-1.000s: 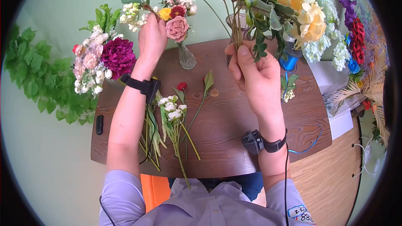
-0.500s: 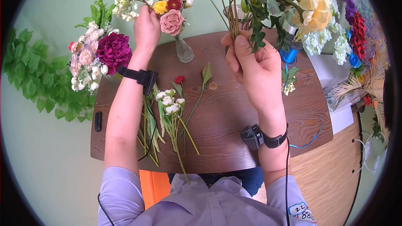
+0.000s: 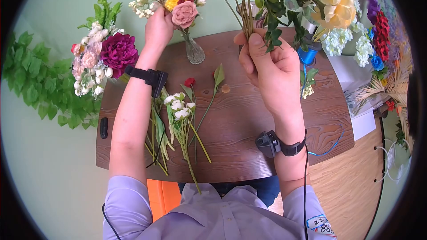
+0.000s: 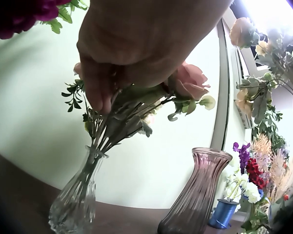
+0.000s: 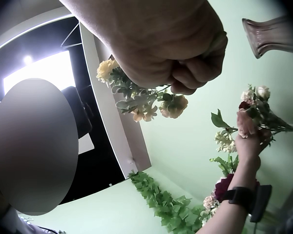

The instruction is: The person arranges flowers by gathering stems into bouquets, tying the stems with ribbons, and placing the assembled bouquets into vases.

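My left hand (image 3: 159, 27) pinches a leafy sprig with cream-white berries (image 3: 143, 3) beside the pink rose (image 3: 184, 14). These flowers rise from a small clear glass vase (image 3: 194, 50). In the left wrist view, the fingers of the left hand (image 4: 132, 44) reach down among the stems above the clear vase (image 4: 74, 202); exactly which stems they pinch is hidden. The right hand (image 3: 273, 64) grips a bundle of bare stems (image 3: 247, 15) between thumb and fingers, with yellow flowers (image 3: 336, 5) and green leaves leaning to the right over the hand.
White flowers (image 3: 180, 106) and loose stems lie on the brown table (image 3: 240, 138). A blue ribbon spool (image 3: 307, 56) and a pinkish glass vase (image 4: 198, 185) stand at the back. A bouquet with a purple bloom (image 3: 119, 55) is at the left; more flowers stand right.
The left hand and its berry sprig have come slightly closer to the pink rose. The right hand keeps its grip on the stems. The head view has shifted a little.
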Tool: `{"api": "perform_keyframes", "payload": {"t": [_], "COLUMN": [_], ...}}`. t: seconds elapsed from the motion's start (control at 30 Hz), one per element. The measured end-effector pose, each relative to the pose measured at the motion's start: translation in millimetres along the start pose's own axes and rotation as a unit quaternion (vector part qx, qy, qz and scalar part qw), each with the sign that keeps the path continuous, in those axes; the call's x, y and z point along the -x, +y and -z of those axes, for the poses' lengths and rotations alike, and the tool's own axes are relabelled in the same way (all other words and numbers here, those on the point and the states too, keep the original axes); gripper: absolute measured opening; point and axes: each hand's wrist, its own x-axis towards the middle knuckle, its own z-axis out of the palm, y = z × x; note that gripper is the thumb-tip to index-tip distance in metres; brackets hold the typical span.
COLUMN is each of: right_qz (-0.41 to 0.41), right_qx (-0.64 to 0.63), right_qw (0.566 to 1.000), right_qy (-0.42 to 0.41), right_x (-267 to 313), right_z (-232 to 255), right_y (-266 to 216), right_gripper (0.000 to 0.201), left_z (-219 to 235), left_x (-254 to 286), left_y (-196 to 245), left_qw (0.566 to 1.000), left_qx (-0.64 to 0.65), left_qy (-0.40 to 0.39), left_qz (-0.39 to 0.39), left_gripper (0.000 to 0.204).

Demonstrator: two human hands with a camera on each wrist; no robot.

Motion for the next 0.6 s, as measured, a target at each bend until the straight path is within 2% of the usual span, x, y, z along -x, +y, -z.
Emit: {"api": "perform_keyframes", "payload": {"t": [0.03, 0.1, 0.2, 0.27, 0.33, 0.4, 0.53, 0.6], "right_qz": [0.0, 0.0, -0.003, -0.008, -0.008, -0.005, -0.008, -0.019], "right_qx": [0.007, 0.004, 0.007, 0.012, 0.01, 0.007, 0.014, 0.011], "right_qw": [1.0, 1.0, 1.0, 1.0, 1.0, 1.0, 1.0, 1.0], "right_qy": [-0.003, -0.004, -0.003, -0.002, 0.007, 0.005, -0.001, -0.002], "right_x": [0.0, -0.3, -0.4, 0.1, -0.3, -0.2, -0.1, 0.6], "right_z": [0.1, 0.5, 1.4, 1.7, 1.1, 0.9, 0.6, 0.4], "right_y": [-0.8, 0.4, -1.3, -1.9, -1.5, -1.5, -0.5, -3.0], "right_gripper": [0.021, 0.021, 0.021, 0.021, 0.02, 0.02, 0.02, 0.019], "left_z": [-1.7, -4.9, -11.8, -12.6, -9.3, -2.9, -15.6, -20.3], "left_x": [0.5, 2.9, 9.8, 14.7, 27.5, 42.8, 56.6, 64.8], "left_y": [-1.5, -1.3, -6.0, -6.2, 0.8, 19.6, 11.3, 14.3], "left_qw": [1.0, 0.994, 0.991, 0.993, 0.994, 0.995, 0.998, 0.996], "left_qx": [0.0, 0.08, 0.105, 0.082, -0.061, -0.073, -0.05, -0.043], "left_qy": [0.0, -0.071, -0.08, -0.078, -0.077, -0.05, -0.025, 0.0], "left_qz": [0.0, 0.032, 0.038, 0.043, 0.046, 0.038, 0.041, 0.074], "left_gripper": [0.012, 0.013, 0.014, 0.017, 0.02, 0.021, 0.02, 0.02]}}
